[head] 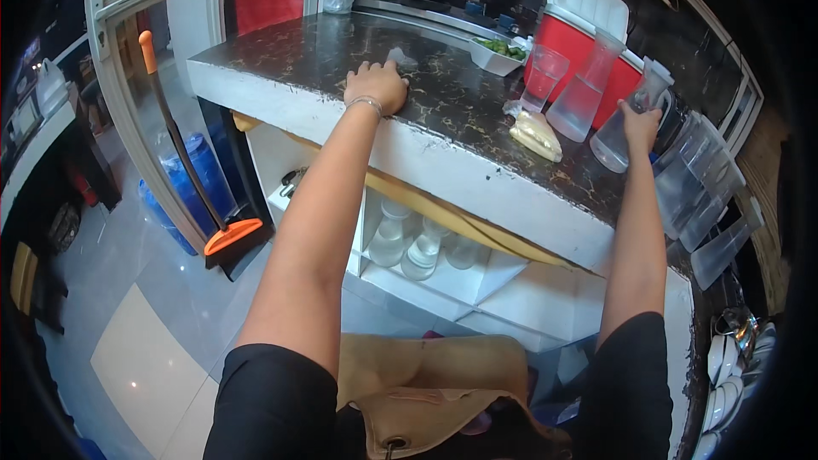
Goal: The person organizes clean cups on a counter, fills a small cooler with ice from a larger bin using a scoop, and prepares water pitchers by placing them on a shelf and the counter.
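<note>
My left hand (377, 86) lies palm down on the dark marble-patterned countertop (281, 51), fingers slightly apart. A small crumpled piece of translucent plastic (401, 56) is just beyond its fingertips. What lies under the palm is hidden. At the right, my right hand (641, 124) grips a clear carafe (612, 140) below its lid; it holds clear liquid and stands on the counter. Left of it is another filled carafe (580, 99), with a clear tumbler (543, 80) beside that. A clear bag of pale yellow contents (537, 134) lies in front of them.
Behind the carafes stands a red cooler (561, 45) with its white lid raised. A white tray (495, 62) holds green fruit. Several pitchers (696, 172) and stacked white dishes (725, 383) line the right. Carafes (422, 252) sit on the shelf below; a broom (233, 236) leans left.
</note>
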A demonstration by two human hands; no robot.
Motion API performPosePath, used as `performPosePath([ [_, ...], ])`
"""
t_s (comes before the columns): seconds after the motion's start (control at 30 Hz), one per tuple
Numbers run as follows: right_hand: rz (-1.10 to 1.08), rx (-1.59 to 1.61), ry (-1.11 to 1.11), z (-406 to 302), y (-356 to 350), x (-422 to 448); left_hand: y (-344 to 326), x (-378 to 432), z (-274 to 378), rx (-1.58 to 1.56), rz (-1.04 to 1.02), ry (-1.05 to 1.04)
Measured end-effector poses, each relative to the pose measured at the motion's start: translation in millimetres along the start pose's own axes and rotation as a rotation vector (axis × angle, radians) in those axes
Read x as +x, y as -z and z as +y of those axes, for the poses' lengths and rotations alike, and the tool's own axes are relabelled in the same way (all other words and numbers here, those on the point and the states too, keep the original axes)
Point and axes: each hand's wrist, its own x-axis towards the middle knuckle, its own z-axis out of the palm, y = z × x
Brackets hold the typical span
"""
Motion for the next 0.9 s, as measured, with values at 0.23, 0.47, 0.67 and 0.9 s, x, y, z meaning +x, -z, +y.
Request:
performPosePath([
  [0.23, -0.38, 0.757, 0.022, -53, 161, -112, -6, -2, -12, 0.033, -0.025, 0.013],
  [0.47, -0.756, 1.012, 0.072, -13, 196, -308, -6, -1, -2, 0.015, -0.008, -0.019],
  [0.67, -1.121, 0.459, -0.022, 38, 90, -408, -23, 21, -30, 0.016, -0.04, -0.128],
  [0.9, -1.03, 0.256, -0.118, 58, -64, -466, 5, -10, -16, -0.036, 0.001, -0.048],
])
